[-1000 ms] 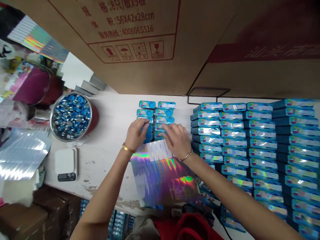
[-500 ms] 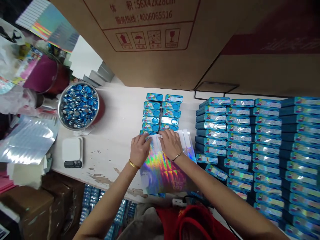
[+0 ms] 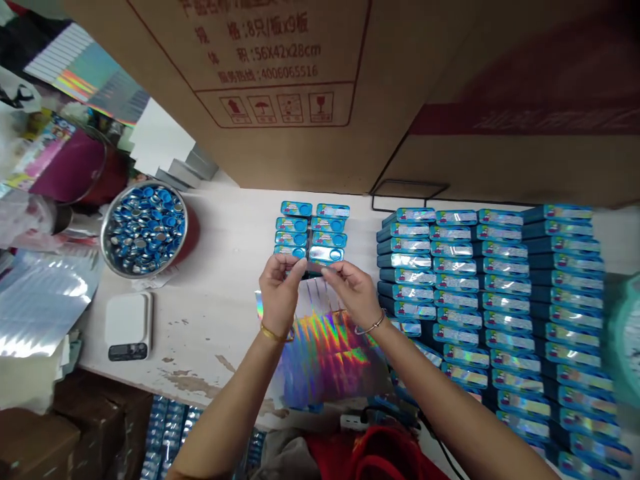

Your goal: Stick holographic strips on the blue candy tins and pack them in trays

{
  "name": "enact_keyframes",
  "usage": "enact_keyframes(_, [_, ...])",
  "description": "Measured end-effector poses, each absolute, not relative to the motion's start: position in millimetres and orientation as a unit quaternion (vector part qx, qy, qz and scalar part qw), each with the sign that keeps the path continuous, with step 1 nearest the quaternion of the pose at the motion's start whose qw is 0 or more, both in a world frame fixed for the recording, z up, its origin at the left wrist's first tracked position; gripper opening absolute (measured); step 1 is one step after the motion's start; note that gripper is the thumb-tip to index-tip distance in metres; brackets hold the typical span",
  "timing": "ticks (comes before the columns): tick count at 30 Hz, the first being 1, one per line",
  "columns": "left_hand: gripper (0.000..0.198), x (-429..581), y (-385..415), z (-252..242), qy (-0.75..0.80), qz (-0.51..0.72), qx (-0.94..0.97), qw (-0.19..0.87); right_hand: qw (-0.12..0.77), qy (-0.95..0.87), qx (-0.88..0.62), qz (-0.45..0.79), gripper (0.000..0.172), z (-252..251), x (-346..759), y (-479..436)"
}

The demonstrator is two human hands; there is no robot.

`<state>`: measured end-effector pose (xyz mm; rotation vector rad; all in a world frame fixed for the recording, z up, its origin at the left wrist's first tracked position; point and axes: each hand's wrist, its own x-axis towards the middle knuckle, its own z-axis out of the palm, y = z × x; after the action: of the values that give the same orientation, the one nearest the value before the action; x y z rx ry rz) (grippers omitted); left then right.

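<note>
1. **Left hand** (image 3: 280, 293): raised above the worktop (image 3: 210, 333), wearing a gold bangle (image 3: 273, 333) on the wrist. Its grip is pressed together, thumb and fingertips pinching one end of the item in entry 3.
2. **Right hand** (image 3: 353, 293): raised level with the left hand, wearing a thin metal bracelet (image 3: 371, 327). Its grip likewise pinches the other end of that item.
3. **Narrow dark item** (image 3: 314, 269): held level between both hands, just in front of the tin columns and above the holographic sheet. Possibly a tin seen edge-on; the fingers hide too much to tell.
4. **Holographic sheet** (image 3: 325, 357): lies flat on the worktop below the hands, its rainbow foil apart from the fingers.
5. **Blue tins, two short columns** (image 3: 313, 233): lie just beyond the hands, the nearest nearly touching the left fingers.
6. **Labelled blue tins, large rows** (image 3: 480, 280): packed in stacked rows to the right.
7. **Steel bowl** (image 3: 144, 230): filled with blue-and-silver tin lids, standing on the worktop to the left.
8. **Digital scale** (image 3: 129, 327): white, beside the bowl.
9. **Cardboard carton** (image 3: 280, 87): printed with handling symbols, along the far edge.
</note>
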<state>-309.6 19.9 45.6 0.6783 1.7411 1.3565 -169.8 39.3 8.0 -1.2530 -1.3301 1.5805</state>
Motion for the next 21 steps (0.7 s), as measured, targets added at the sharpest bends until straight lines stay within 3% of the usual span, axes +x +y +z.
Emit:
enact_keyframes(4, [0.017, -296.6, 63.8, 16.4, 0.673, 0.544, 0.273, 0.419, 0.38, -0.517, -0.534, 0.55, 0.037, 0.6, -161.5, 78.1])
enact_keyframes(13, [0.01, -292.5, 122.2, -26.0, 0.785, 0.384, 0.443, 0.199, 0.241, -0.595, -0.61, 0.464, 0.026, -44.0, -149.9, 157.1])
enact_keyframes(21, [0.005, -289.2, 128.8, -30.5, 0.82, 0.256, 0.49, 0.149, 0.194, -0.608, -0.622, 0.453, 0.021, -68.1, -149.9, 168.6])
